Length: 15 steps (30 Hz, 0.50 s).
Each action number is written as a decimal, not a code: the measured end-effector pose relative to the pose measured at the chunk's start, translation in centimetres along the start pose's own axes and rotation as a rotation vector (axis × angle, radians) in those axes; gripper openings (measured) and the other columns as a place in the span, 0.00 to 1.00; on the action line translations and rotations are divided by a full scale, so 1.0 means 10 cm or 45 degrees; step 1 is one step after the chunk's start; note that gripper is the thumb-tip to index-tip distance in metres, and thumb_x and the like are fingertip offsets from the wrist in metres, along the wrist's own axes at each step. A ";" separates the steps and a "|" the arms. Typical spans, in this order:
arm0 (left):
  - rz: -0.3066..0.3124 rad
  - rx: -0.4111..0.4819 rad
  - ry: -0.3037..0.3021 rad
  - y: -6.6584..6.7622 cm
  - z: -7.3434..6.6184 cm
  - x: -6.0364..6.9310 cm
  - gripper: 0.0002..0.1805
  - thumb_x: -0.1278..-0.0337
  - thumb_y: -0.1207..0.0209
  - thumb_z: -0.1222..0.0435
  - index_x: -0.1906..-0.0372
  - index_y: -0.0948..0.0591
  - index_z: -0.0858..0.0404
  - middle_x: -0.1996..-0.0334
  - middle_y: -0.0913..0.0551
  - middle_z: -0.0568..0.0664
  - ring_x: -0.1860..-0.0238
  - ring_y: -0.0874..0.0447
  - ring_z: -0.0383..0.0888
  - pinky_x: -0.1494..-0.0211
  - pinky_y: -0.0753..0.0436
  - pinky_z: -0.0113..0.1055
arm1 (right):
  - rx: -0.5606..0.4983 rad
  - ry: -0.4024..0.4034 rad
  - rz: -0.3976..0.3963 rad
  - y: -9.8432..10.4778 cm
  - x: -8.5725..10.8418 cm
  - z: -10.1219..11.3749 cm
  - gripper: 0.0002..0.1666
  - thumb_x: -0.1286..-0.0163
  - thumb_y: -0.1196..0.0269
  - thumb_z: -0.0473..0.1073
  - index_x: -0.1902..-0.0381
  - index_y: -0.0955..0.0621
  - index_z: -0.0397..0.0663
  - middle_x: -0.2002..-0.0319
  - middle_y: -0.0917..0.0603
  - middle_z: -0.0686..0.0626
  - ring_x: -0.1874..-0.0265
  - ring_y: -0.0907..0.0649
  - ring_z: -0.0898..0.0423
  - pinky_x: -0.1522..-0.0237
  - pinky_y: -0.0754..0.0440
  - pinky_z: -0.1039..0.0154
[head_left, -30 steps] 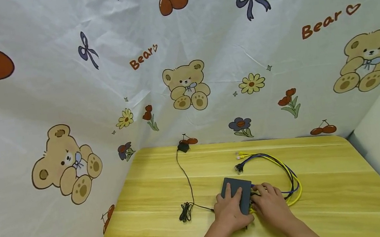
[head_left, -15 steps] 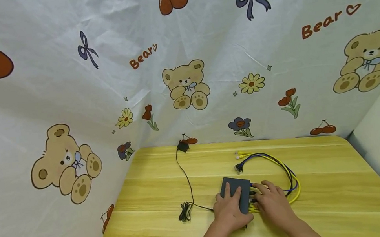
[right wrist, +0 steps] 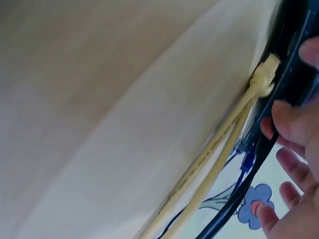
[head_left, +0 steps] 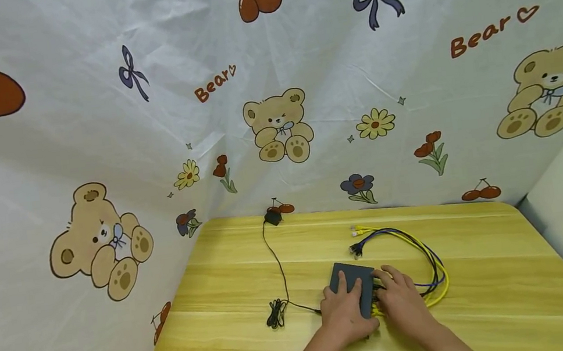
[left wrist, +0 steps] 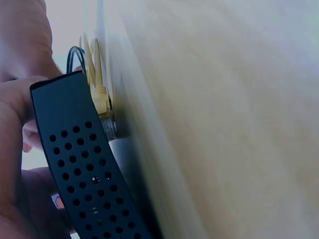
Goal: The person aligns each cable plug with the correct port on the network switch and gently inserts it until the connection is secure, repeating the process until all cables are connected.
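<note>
Two hands meet at one dark box (head_left: 354,271), toward five o'clock in the head view. The left hand (head_left: 342,313) presses straight, spread fingers on its top, probably to steady it. The right hand (head_left: 403,300), at its three o'clock side, appears to pinch the black cable (right wrist: 234,201), presumably for control (two yellow cables (right wrist: 199,164) run alongside). Unlike half a second earlier, its fingertip hides the blue plug (right wrist: 248,159) from the head camera.
</note>
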State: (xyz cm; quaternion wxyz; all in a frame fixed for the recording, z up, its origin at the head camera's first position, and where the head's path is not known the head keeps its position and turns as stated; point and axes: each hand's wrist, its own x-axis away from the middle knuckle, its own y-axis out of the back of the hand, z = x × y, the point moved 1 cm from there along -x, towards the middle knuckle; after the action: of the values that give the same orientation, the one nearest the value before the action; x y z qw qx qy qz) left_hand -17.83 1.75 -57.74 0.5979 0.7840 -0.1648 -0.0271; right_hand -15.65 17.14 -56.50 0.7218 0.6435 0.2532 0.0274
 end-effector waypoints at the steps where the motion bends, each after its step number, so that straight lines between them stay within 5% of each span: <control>1: 0.000 0.006 0.001 0.00 -0.01 0.00 0.52 0.59 0.36 0.31 0.24 0.39 0.36 0.21 0.48 0.53 0.40 0.31 0.65 0.55 0.25 0.54 | 0.002 0.004 0.000 0.00 0.00 0.00 0.07 0.48 0.24 0.37 0.77 0.14 0.44 0.41 0.21 0.43 0.34 0.31 0.38 0.42 0.29 0.37; 8: 0.013 0.023 0.039 0.00 0.01 0.00 0.52 0.60 0.35 0.30 0.24 0.40 0.34 0.20 0.50 0.51 0.40 0.32 0.63 0.57 0.25 0.52 | -0.029 -0.043 0.018 0.00 0.00 0.02 0.08 0.46 0.24 0.40 0.73 0.14 0.45 0.40 0.21 0.44 0.35 0.29 0.38 0.43 0.28 0.37; 12: 0.025 0.048 0.029 0.00 0.02 0.00 0.53 0.59 0.36 0.29 0.24 0.42 0.33 0.20 0.52 0.50 0.39 0.32 0.62 0.58 0.25 0.52 | -0.108 -0.042 -0.127 0.05 0.07 -0.01 0.13 0.48 0.22 0.43 0.66 0.14 0.48 0.49 0.17 0.46 0.48 0.21 0.43 0.48 0.23 0.43; 15: 0.025 0.056 0.026 0.01 0.03 0.01 0.53 0.58 0.37 0.29 0.24 0.42 0.33 0.20 0.52 0.50 0.40 0.32 0.62 0.60 0.25 0.50 | -0.164 0.064 -0.226 0.11 0.15 -0.02 0.12 0.49 0.22 0.41 0.68 0.15 0.51 0.63 0.17 0.53 0.62 0.18 0.53 0.58 0.19 0.54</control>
State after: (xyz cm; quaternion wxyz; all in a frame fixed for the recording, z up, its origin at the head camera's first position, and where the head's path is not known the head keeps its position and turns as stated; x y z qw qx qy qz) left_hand -17.87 1.40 -57.77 0.5824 0.7955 -0.1670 -0.0094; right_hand -14.12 18.06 -55.97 0.7547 0.5699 0.3250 -0.0044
